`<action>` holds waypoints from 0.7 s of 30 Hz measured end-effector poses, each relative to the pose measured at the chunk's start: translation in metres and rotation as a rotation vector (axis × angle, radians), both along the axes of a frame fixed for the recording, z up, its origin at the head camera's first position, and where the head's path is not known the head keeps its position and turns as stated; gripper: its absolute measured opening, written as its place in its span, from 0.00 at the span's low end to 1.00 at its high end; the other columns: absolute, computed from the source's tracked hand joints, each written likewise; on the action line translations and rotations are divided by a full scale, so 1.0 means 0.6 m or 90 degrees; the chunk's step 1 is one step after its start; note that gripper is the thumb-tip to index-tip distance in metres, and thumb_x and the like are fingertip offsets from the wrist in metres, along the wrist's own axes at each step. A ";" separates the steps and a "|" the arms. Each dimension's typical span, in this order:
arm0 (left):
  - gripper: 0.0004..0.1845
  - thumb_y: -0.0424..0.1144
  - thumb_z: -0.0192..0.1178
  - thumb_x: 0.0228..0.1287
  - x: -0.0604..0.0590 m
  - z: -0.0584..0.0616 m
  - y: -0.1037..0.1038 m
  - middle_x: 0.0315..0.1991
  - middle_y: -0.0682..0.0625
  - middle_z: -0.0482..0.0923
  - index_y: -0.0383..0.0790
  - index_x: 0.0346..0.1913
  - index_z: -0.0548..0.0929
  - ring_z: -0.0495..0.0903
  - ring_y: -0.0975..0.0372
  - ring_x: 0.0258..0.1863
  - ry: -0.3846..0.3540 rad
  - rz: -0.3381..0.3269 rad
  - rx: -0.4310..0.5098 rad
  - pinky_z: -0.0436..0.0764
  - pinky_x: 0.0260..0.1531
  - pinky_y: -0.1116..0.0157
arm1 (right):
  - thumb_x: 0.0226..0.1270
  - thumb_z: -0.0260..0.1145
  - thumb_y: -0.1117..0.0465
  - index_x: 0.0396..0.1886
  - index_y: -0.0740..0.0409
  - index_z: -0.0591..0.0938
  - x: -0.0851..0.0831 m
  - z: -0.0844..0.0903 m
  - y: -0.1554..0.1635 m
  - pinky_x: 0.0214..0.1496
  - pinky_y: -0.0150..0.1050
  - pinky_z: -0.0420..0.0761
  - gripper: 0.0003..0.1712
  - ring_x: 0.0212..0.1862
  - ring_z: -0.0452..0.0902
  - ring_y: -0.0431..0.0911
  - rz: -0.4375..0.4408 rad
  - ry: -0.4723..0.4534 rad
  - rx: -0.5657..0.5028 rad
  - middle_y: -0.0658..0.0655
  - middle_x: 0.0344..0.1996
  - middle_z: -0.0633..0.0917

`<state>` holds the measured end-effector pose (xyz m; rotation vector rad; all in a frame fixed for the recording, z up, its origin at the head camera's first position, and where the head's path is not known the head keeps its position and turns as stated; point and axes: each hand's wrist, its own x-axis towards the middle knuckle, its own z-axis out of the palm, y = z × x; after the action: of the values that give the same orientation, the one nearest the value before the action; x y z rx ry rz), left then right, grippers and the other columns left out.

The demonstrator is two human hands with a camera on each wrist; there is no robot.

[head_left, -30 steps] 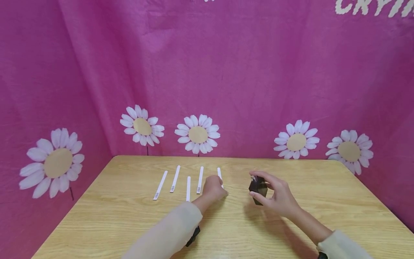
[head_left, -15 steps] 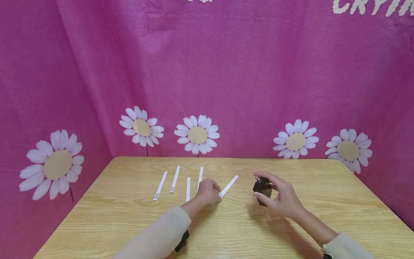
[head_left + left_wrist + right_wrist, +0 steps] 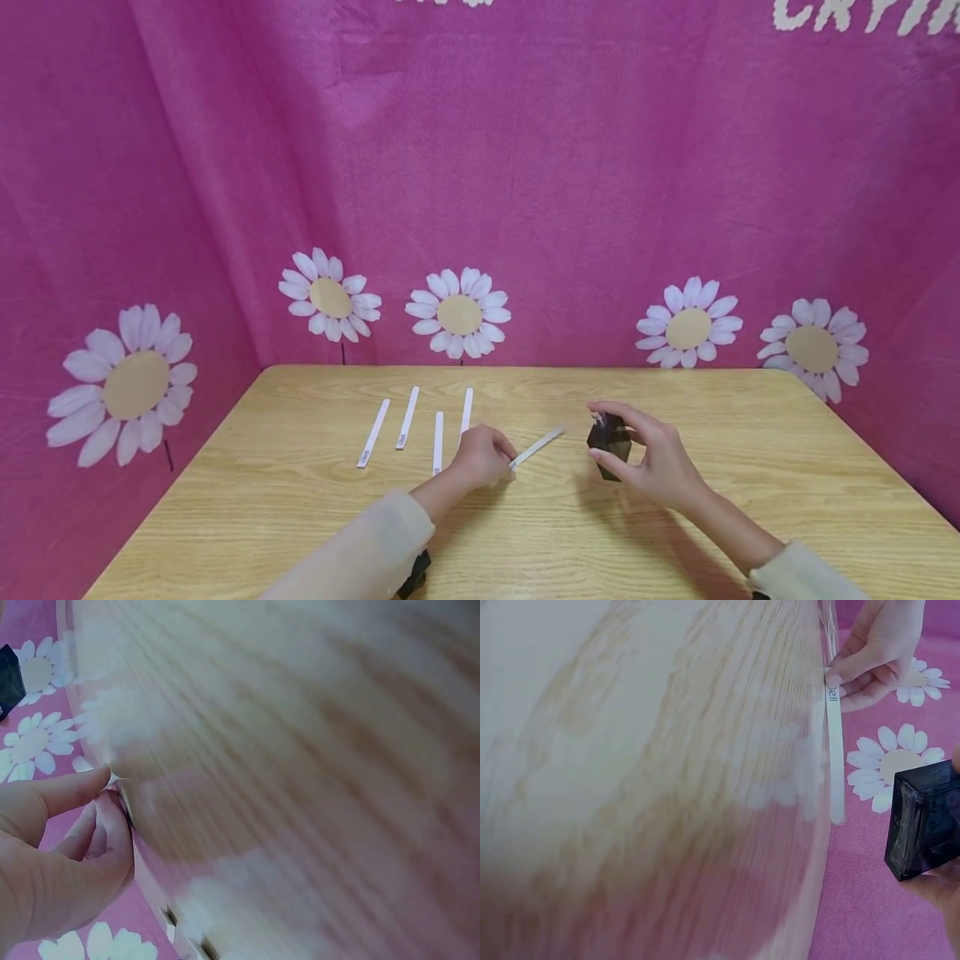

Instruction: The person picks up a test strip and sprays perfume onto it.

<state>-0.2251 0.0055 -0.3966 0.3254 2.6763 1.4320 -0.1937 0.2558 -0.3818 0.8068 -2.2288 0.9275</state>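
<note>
My left hand (image 3: 483, 457) pinches one end of a white paper strip (image 3: 537, 447), lifted off the wooden table (image 3: 300, 500) and pointing toward a small dark bottle (image 3: 609, 440). My right hand (image 3: 645, 454) grips that bottle between thumb and fingers, a little right of the strip's free end. In the right wrist view the strip (image 3: 834, 750) runs from the left hand's fingertips (image 3: 840, 675) toward the dark bottle (image 3: 924, 821). The left wrist view shows my left hand (image 3: 60, 847) pinching the strip's end (image 3: 116, 780); the rest is blurred.
Several more white strips (image 3: 408, 417) lie side by side on the table behind my left hand. Pink cloth with white daisies (image 3: 459, 312) closes the back and both sides of the table.
My left hand picked up the rightmost strip, swung its free end to the right toward the bottle and drew back slightly. My right hand kept holding the bottle, shifting a little right.
</note>
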 end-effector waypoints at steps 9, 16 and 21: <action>0.03 0.25 0.66 0.46 0.016 0.005 -0.010 0.19 0.48 0.81 0.29 0.27 0.86 0.73 0.68 0.16 -0.034 -0.007 0.014 0.79 0.16 0.74 | 0.46 0.78 0.67 0.56 0.52 0.79 -0.001 0.001 -0.005 0.41 0.39 0.89 0.33 0.49 0.76 0.27 -0.010 -0.003 0.003 0.54 0.48 0.86; 0.06 0.27 0.67 0.48 0.013 -0.001 -0.023 0.23 0.49 0.83 0.28 0.32 0.86 0.76 0.70 0.18 -0.100 0.012 0.109 0.84 0.23 0.74 | 0.45 0.79 0.65 0.56 0.52 0.80 -0.003 0.005 -0.015 0.42 0.28 0.87 0.34 0.47 0.76 0.27 -0.016 0.003 0.013 0.54 0.47 0.86; 0.08 0.27 0.66 0.51 0.014 -0.005 -0.031 0.27 0.44 0.85 0.26 0.35 0.85 0.79 0.68 0.21 -0.114 0.016 0.157 0.88 0.28 0.69 | 0.44 0.79 0.65 0.56 0.53 0.80 -0.005 0.004 -0.023 0.39 0.33 0.88 0.34 0.48 0.76 0.27 -0.003 0.003 0.006 0.55 0.48 0.86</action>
<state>-0.2169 -0.0129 -0.3995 0.1709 2.3776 1.7132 -0.1969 0.2420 -0.3795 0.8071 -2.2319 0.9126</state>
